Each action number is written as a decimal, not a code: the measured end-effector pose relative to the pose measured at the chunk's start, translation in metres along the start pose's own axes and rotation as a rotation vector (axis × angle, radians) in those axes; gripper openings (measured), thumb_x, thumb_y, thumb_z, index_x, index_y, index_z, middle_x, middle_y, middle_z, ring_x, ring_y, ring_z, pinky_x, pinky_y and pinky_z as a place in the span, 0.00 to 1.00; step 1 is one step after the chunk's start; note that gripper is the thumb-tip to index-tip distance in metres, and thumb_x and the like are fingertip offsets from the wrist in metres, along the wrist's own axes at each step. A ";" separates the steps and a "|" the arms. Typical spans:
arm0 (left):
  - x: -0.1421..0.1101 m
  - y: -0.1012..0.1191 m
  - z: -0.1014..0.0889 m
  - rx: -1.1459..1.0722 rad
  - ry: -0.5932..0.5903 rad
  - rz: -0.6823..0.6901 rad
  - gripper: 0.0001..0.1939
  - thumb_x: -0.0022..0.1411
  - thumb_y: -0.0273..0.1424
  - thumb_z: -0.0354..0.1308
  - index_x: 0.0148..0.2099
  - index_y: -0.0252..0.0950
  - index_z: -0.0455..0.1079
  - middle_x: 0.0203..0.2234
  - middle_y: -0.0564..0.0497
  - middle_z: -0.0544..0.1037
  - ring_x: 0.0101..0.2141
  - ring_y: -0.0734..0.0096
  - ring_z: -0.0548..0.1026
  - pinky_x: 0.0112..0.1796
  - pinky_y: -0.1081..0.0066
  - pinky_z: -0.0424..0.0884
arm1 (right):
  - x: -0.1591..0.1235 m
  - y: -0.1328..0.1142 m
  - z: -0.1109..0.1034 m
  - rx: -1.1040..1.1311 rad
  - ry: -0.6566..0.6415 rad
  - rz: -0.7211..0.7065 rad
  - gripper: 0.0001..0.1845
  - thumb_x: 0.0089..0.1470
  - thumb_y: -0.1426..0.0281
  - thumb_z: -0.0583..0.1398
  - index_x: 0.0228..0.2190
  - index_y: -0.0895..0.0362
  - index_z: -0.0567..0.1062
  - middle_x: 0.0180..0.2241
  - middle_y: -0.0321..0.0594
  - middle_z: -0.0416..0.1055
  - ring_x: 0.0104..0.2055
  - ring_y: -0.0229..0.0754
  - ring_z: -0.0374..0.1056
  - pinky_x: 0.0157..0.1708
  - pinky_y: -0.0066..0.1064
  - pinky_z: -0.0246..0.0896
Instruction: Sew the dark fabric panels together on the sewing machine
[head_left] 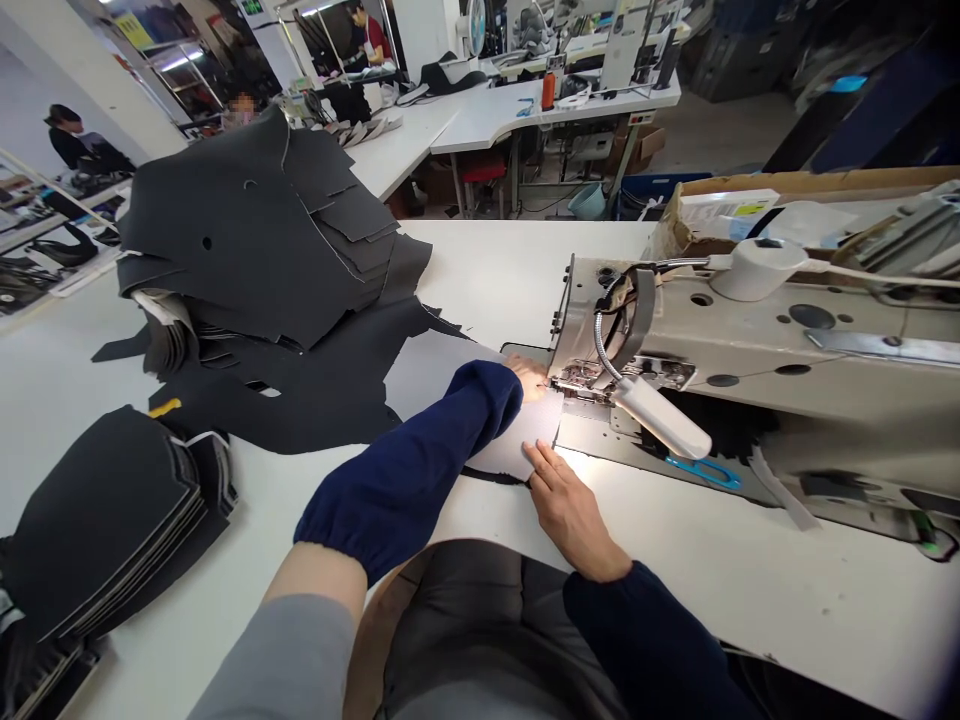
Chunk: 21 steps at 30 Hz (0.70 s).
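Note:
A light grey fabric panel (431, 375) with a dark underside lies at the sewing machine (637, 330), its right part under the lamp's light. My left hand (527, 376) rests on the panel close beside the needle area; the blue sleeve partly hides it, and the visible fingers look flat. My right hand (568, 505) has its fingers stretched out, their tips lying on the panel's near right edge. Nothing is gripped in it. The needle's contact with the panel is too small to make out.
Large dark panels (247, 230) are piled at the left, with a stack of smaller dark pieces (105, 520) nearer me. Blue thread snips (705, 472) lie under the machine arm, below the lamp (664, 415). A cardboard box (679, 225) stands behind the machine. Other people sit farther back.

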<state>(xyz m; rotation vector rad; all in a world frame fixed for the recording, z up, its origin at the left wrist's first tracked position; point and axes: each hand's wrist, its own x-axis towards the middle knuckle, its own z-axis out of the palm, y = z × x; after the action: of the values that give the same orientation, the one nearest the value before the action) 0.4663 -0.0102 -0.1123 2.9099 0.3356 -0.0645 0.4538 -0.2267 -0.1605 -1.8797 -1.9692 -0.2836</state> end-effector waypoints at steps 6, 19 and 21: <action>-0.006 0.005 -0.011 0.042 -0.029 0.031 0.09 0.59 0.24 0.49 0.36 0.29 0.71 0.35 0.43 0.76 0.40 0.61 0.71 0.45 0.61 0.59 | -0.003 0.001 0.006 -0.039 -0.007 -0.033 0.16 0.52 0.85 0.47 0.30 0.64 0.73 0.55 0.51 0.62 0.61 0.51 0.53 0.57 0.43 0.58; -0.144 0.013 0.028 -0.132 0.005 0.253 0.21 0.65 0.32 0.47 0.59 0.36 0.59 0.60 0.45 0.61 0.62 0.64 0.53 0.60 0.55 0.51 | -0.012 -0.025 -0.012 -0.022 0.049 0.242 0.12 0.58 0.74 0.54 0.43 0.59 0.73 0.39 0.49 0.67 0.43 0.48 0.63 0.47 0.46 0.59; -0.143 0.015 0.030 -0.154 0.020 0.226 0.22 0.63 0.25 0.44 0.59 0.36 0.60 0.59 0.46 0.62 0.61 0.67 0.54 0.60 0.58 0.50 | -0.017 -0.035 -0.010 -0.021 0.068 0.156 0.14 0.59 0.72 0.53 0.46 0.62 0.71 0.44 0.53 0.67 0.49 0.51 0.61 0.51 0.47 0.58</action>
<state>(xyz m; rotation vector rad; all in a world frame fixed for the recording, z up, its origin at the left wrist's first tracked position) 0.3296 -0.0629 -0.1293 2.7756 0.0126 0.0252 0.4205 -0.2486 -0.1544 -1.9966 -1.7703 -0.3192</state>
